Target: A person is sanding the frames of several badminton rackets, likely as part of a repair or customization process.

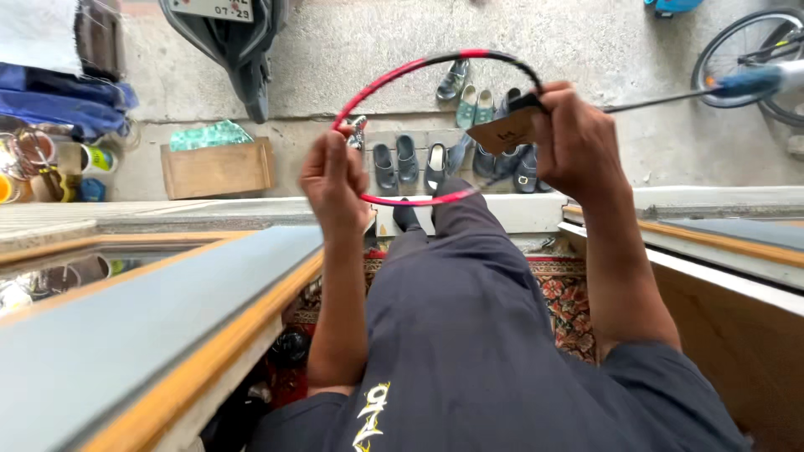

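A thin red and black tyre (419, 69) is bent into a hoop in front of me. My left hand (333, 180) grips its left side, near a small metal part (358, 131). My right hand (576, 141) is closed on the hoop's right end, together with a brown cardboard tag (501, 131) and a long tool with a thin metal shaft and blue handle (749, 81) that points right. Below the hands, my legs in dark trousers (469, 285) stretch forward.
Several pairs of sandals and shoes (456, 159) lie on the concrete floor. A wooden crate (218, 167) stands at left. A scooter's front (239, 50) is at top, a bicycle wheel (745, 50) top right. Wood-framed counters (167, 326) flank me. A patterned rug (569, 289) lies underfoot.
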